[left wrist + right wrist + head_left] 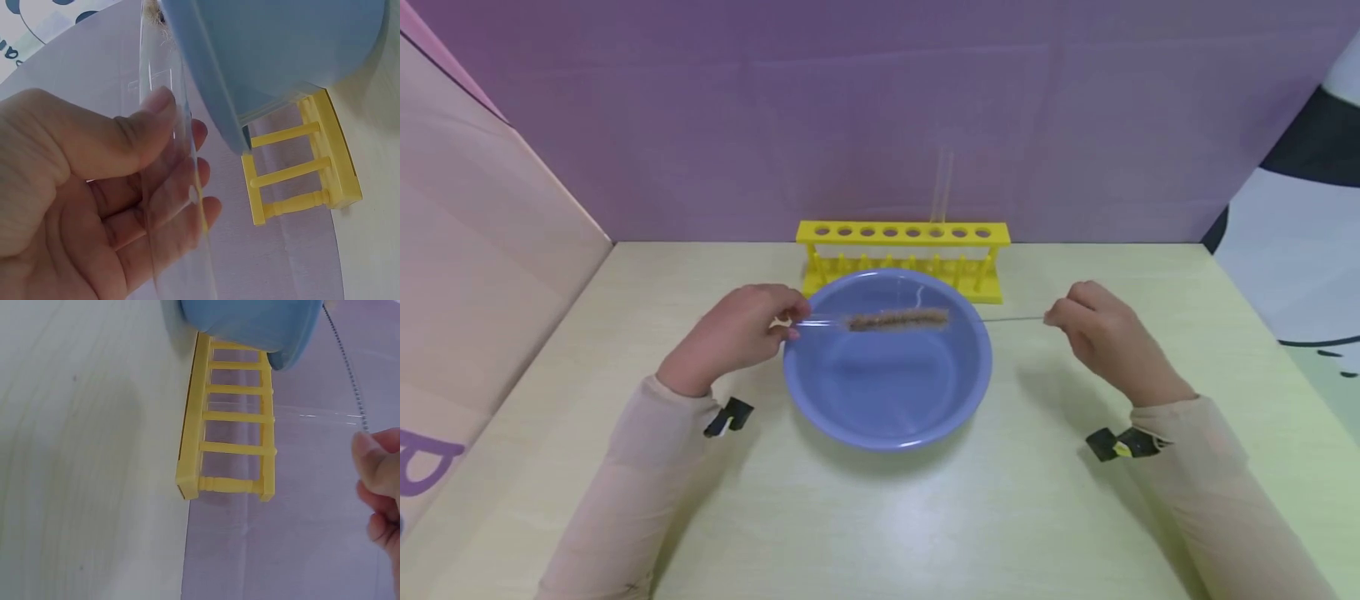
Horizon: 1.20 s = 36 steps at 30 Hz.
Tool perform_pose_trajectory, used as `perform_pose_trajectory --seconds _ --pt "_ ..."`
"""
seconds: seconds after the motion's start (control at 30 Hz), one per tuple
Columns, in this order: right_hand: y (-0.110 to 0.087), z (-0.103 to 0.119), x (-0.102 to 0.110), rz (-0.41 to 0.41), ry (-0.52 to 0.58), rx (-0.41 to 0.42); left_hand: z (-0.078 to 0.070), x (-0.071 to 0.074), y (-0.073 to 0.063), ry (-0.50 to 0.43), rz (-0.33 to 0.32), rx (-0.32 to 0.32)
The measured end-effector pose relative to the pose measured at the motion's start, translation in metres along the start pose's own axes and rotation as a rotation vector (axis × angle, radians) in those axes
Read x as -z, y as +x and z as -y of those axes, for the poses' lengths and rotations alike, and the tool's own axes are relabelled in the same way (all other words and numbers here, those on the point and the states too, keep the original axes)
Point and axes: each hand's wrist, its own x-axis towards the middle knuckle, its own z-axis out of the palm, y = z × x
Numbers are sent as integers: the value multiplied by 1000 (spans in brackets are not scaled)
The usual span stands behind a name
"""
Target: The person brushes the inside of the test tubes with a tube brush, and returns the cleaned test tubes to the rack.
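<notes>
My left hand [741,333] holds a clear glass test tube [172,206] between thumb and fingers, lying roughly level over the blue basin [887,433]. A test tube brush with brown bristles [898,320] lines up with the tube above the basin. In the left wrist view, bristle tips show within the tube's outline near the top edge. Off to the right, my right hand [1105,333] pinches the end of the brush's thin twisted wire handle [345,362] between thumb and forefinger. The wire runs from the bristles out past the basin's right rim.
Directly behind the basin stands a yellow test tube rack [902,233] with a row of holes and pegs. One clear test tube [942,187] stands upright in it. A purple backdrop [880,125] rises at the rear edge of the pale wooden table [887,525].
</notes>
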Motion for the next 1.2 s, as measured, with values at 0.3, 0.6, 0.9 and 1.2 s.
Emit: perform_pose_trajectory --seconds 0.3,0.6,0.9,1.2 --pt "1 3 3 120 52 -117 -2 0 1 43 -13 38" --pt "4 7 11 179 103 -219 -4 -1 1 72 -50 58" --pt "8 10 20 233 128 -259 -6 -4 -6 98 -105 49" --pt "8 11 26 309 162 -325 -4 -11 -9 141 -173 13"
